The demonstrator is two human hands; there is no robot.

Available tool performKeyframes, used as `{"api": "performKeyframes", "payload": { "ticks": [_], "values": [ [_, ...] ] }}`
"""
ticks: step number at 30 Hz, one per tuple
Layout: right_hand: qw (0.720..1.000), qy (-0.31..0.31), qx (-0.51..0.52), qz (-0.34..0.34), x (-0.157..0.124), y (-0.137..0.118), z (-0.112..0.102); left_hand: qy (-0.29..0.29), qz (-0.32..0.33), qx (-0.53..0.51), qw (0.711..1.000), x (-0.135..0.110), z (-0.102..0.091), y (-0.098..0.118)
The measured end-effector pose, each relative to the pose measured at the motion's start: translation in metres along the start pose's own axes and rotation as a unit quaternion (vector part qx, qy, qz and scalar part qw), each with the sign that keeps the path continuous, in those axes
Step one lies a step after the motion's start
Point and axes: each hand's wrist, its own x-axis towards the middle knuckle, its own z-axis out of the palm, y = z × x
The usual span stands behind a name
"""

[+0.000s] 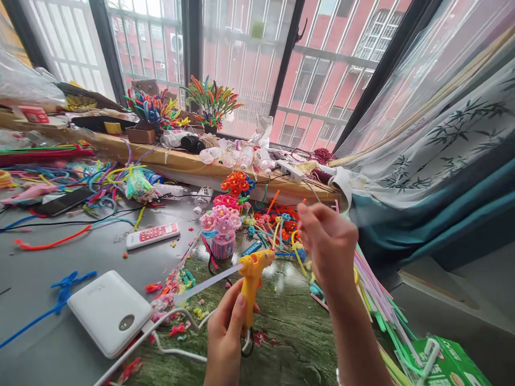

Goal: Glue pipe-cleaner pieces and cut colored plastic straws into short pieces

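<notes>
My left hand (227,335) is wrapped round the handle of a yellow glue gun (252,271), with a clear glue stick (205,285) poking out of its back toward the left. My right hand (328,244) is raised just right of the gun's nozzle, fingers pinched together on something small I cannot make out. Just beyond the gun stands a small pipe-cleaner flower pot (222,228) with pink blossoms. Behind it lie more pipe-cleaner flowers (237,185) in orange and red.
A white power bank (108,311) with a cable lies at the near left, and a white remote (152,235) beyond it. Loose pipe cleaners (374,295) fan out at the right. A green box (446,364) sits at the near right. Clutter lines the wooden sill (181,161).
</notes>
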Motion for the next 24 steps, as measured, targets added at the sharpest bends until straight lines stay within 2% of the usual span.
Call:
{"api": "performKeyframes", "payload": {
  "ticks": [1,2,3,6,9,10,13,16,20,24],
  "values": [
    [0.997,0.074,0.02,0.012,-0.013,0.011,-0.009,-0.003,-0.013,-0.014,1.0,0.0,0.0,0.0],
    [0.993,0.109,0.031,0.037,-0.027,0.022,-0.016,-0.007,-0.028,-0.028,0.999,0.0,0.001,0.0],
    [0.99,0.116,0.038,0.069,-0.042,0.034,-0.021,-0.012,-0.042,-0.039,0.998,0.0,0.002,0.001],
    [0.979,0.092,0.025,0.181,-0.085,0.063,-0.025,-0.032,-0.064,-0.045,0.996,-0.001,0.005,0.003],
    [0.966,0.001,0.036,0.255,-0.119,0.073,-0.016,-0.062,-0.064,-0.022,0.996,-0.001,0.006,0.005],
    [0.965,-0.025,0.043,0.259,-0.127,0.072,-0.011,-0.068,-0.063,-0.011,0.996,-0.001,0.007,0.005],
    [0.972,0.004,0.088,0.219,-0.143,0.069,0.005,-0.046,-0.07,0.013,0.996,-0.002,0.008,0.004],
    [0.974,0.029,0.102,0.199,-0.148,0.066,0.015,-0.026,-0.101,-0.018,0.994,-0.004,0.011,0.001],
    [0.975,0.045,0.07,0.206,-0.149,0.064,0.016,-0.071,-0.106,-0.038,0.991,-0.008,0.014,-0.006],
    [0.973,0.034,0.033,0.227,-0.148,0.061,0.014,-0.104,-0.057,0.036,0.992,-0.01,0.014,-0.013]
  ]
}}
